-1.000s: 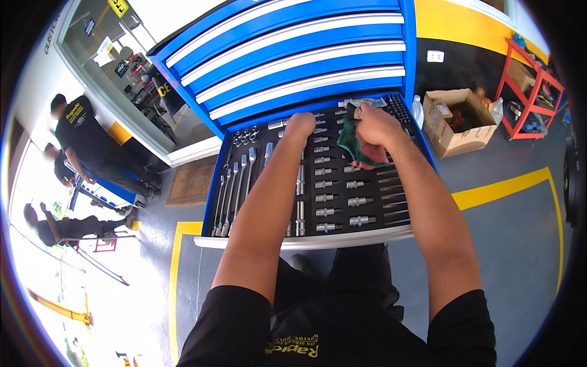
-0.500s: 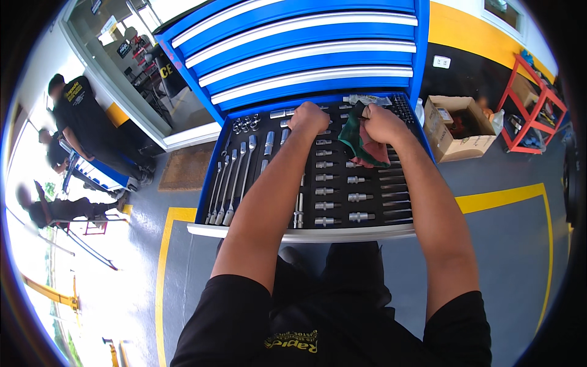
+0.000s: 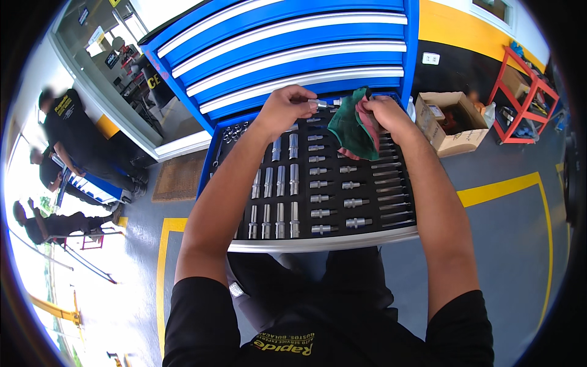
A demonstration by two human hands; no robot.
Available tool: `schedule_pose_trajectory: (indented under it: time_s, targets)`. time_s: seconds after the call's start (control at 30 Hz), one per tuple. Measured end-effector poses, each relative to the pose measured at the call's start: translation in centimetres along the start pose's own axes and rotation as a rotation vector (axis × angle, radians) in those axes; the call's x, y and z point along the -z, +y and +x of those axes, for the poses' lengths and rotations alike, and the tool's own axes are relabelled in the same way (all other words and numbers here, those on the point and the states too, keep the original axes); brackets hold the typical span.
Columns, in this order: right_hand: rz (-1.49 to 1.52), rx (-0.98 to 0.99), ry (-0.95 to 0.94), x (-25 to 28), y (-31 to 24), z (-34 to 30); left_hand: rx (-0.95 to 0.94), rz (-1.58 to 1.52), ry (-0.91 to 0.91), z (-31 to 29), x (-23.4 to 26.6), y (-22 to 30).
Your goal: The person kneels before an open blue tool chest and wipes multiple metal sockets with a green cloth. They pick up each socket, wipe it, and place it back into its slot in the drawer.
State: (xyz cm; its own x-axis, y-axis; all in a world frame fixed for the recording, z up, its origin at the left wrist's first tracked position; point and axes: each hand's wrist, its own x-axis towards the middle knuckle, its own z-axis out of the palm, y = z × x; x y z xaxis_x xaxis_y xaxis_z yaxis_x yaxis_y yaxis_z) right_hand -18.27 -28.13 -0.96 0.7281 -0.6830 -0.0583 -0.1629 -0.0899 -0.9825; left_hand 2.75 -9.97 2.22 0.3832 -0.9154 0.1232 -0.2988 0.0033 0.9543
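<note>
Over the back of the open drawer (image 3: 330,246), my left hand (image 3: 286,110) pinches a small silver socket (image 3: 319,104) between thumb and fingers. My right hand (image 3: 386,116) grips a green and red cloth (image 3: 354,129), which hangs down over the sockets at the right. Black foam lines the drawer. Long deep sockets (image 3: 294,177) stand in rows near its middle, with bit sockets (image 3: 319,184) to their right. Slim silver tools (image 3: 394,197) lie side by side along the right. My left forearm hides much of the drawer's left part.
The blue cabinet's closed drawers (image 3: 293,49) rise behind the open one. On the right are a cardboard box (image 3: 452,137) and a red shelf cart (image 3: 520,98). Several people stand or sit at the left, near another blue cabinet (image 3: 101,189). Yellow lines mark the grey floor.
My left hand has lifted up from the foam and now shows a socket in its fingers. The cloth has shifted slightly left with my right hand. The view has moved a little.
</note>
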Motion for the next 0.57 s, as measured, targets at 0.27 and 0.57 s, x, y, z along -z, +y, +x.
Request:
schedule_pose_trajectory:
  time_s: [0.27, 0.57]
  targets:
    - [0.442, 0.048, -0.430, -3.6, -1.9, -1.9, -0.221, -0.187, 0.113, -3.5, -2.2, -2.7]
    - [0.072, 0.361, -0.265, -6.6, -0.9, -1.8, -0.386, 0.333, 0.163, -6.1, -3.0, -0.6]
